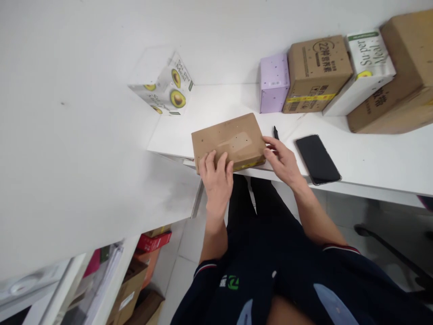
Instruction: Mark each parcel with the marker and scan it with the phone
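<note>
A flat brown cardboard box (233,139) lies at the near edge of the white table (365,158). My left hand (216,180) rests on its near left corner, fingers laid over the top. My right hand (283,161) presses against the box's right side, fingers curled around that edge. Both hands hold the box. A black pen (275,132) lies just beyond my right fingers.
A black phone (317,159) lies right of my right hand. At the back stand a purple box (274,82), a brown carton (316,74), a white Super Meal carton (363,72) and a large brown box (402,76). An avocado-print carton (165,88) sits back left. Boxes fill a lower-left shelf (135,280).
</note>
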Available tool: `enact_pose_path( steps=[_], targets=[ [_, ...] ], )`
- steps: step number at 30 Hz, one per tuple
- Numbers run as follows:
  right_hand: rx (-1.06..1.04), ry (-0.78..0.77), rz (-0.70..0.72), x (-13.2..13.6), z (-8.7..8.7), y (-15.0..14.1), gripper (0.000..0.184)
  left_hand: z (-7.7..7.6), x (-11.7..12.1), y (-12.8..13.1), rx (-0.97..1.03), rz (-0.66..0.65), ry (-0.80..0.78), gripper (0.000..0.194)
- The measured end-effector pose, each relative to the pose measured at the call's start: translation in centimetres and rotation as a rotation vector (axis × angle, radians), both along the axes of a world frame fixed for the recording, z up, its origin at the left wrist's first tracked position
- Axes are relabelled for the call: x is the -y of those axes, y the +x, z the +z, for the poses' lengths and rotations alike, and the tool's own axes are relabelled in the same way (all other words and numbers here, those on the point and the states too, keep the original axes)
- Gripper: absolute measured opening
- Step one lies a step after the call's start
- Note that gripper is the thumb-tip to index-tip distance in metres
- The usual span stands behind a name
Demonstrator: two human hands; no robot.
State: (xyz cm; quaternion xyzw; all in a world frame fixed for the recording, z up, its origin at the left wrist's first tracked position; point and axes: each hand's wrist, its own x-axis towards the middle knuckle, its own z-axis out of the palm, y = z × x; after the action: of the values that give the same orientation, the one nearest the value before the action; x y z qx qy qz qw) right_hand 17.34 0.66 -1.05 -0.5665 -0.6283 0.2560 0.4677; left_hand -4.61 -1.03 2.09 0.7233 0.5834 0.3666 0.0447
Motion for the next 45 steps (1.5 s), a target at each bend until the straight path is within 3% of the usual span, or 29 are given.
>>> enact_pose_path(
  steps=[5, 11, 16, 19, 21, 25, 27, 29, 32, 35, 39, 45],
  targets=[
    [0.335, -0.11, -0.235, -2.1, -0.4, 1.9, 0.045, -0.6, -0.4, 1.9, -0.207, 0.072, 0.038, 0.053],
    [0.664, -0.436, -0.171, -3.8, -0.1, 1.7, 0.057, -0.8, -1.0, 3.5, -0.295, 0.181, -0.012, 0.061],
    [0.738, -0.494, -0.158, -3.9, 0.0, 1.1, 0.054, -0.7, -1.4, 3.7, -0.275, 0.165, -0.04, 0.062],
    [0.668, -0.478, -0.159, -4.1, -0.6, 1.4, 0.055, -0.7, -1.5, 3.6, -0.27, 0.15, -0.028, 0.061],
    [0.493, -0.405, -0.189, -4.2, -1.2, 1.9, 0.05, -0.8, -1.5, 3.5, -0.263, 0.139, -0.022, 0.06],
    [-0.266, -0.167, -0.229, -4.2, -1.4, 3.0, 0.034, -1.3, -1.6, 3.6, -0.222, 0.141, 0.013, 0.059],
    [-0.613, -0.085, -0.13, -3.8, -0.4, 3.2, 0.029, -1.8, -1.6, 3.7, -0.191, 0.145, 0.048, 0.058],
    [-0.778, -0.019, -0.008, -3.2, 1.2, 2.7, 0.031, -2.3, -1.7, 3.8, -0.161, 0.148, 0.087, 0.057],
    [-0.8, 0.072, 0.059, -2.5, 3.6, 0.4, 0.032, -2.8, -1.7, 4.0, -0.136, 0.155, 0.116, 0.054],
    [-0.721, 0.089, 0.044, -2.5, 4.9, -2.3, 0.026, -2.8, -1.7, 4.2, -0.136, 0.164, 0.118, 0.049],
    [-0.499, 0.085, -0.021, -3.0, 4.7, -4.3, 0.033, -2.5, -1.7, 4.4, -0.148, 0.155, 0.075, 0.044],
    [-0.186, 0.14, -0.129, -3.3, 3.7, -4.2, 0.037, -2.8, -1.9, 4.4, -0.133, 0.159, 0.093, 0.043]
  ],
)
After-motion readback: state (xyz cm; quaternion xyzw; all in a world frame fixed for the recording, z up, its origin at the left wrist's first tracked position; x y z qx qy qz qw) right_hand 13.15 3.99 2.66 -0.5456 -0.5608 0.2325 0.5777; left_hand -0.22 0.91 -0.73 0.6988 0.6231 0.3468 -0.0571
